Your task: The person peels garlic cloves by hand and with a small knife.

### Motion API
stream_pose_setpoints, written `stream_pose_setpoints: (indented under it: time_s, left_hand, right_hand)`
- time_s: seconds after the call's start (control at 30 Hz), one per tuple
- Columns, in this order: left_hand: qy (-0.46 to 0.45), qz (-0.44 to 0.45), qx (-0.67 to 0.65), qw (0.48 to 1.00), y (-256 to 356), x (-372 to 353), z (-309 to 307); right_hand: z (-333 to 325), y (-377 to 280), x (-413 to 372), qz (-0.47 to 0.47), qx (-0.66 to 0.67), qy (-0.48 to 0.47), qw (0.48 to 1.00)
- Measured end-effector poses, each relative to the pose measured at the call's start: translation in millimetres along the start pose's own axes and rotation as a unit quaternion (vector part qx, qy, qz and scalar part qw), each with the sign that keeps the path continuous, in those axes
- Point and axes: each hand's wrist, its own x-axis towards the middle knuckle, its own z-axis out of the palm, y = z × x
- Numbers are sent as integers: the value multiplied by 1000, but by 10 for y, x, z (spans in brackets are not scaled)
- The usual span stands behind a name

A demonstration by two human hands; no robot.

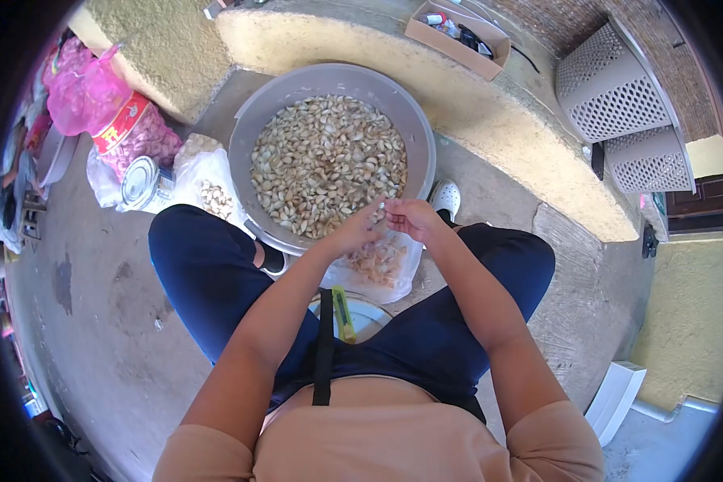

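My left hand [357, 232] and my right hand [410, 219] meet over the near rim of a large grey basin [420, 132]. Between their fingertips shows a small whitish garlic clove [383, 206], partly covered by the fingers. The right thumb and fingers pinch together, and the left fingers curl in beside them. Many garlic cloves [329, 161] fill the basin, seemingly lying in water. Below my hands, a clear plastic bag [406, 277] holds brownish peelings [377, 263].
At left stand a pink mesh sack [145, 136], a metal can [140, 183] and a white bag [205, 173] with pale cloves. A low concrete ledge [313, 40] runs behind the basin, bearing a cardboard box [459, 38]. Grey perforated crates [614, 88] stand at right.
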Motion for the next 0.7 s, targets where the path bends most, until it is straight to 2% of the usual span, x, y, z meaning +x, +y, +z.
stream_pose_setpoints:
  time_s: [0.1, 0.13, 0.17, 0.23, 0.33, 0.43, 0.53, 0.63, 0.7]
  left_hand:
    - [49, -33, -134, 989, 57, -22, -98]
    - [47, -44, -223, 973, 102, -29, -144]
    - [46, -54, -312, 948, 163, -32, -202]
    - [37, -47, -439, 897, 220, -40, -298]
    - [21, -8, -533, 846, 270, -73, -391]
    - [22, 2, -571, 821, 355, -125, -429]
    - [28, 0, -599, 800, 348, -136, -456]
    - [55, 7, -604, 795, 281, -98, -475]
    - [101, 16, -583, 806, 319, -107, -464]
  right_hand:
    - [85, -55, -51, -27, -88, 41, 995]
    - [99, -60, -60, -40, -131, 59, 989]
    - [97, -56, -59, -67, -248, 72, 964]
    - [76, -36, -57, -120, -468, 93, 870]
    - [53, 78, -23, -170, -693, 58, 698]
    - [88, 132, -9, -100, -756, 17, 647]
    - [114, 71, -45, -177, -751, 6, 637]
    - [476, -281, -282, -225, -589, 56, 775]
    - [711, -404, -485, -191, -388, 12, 901]
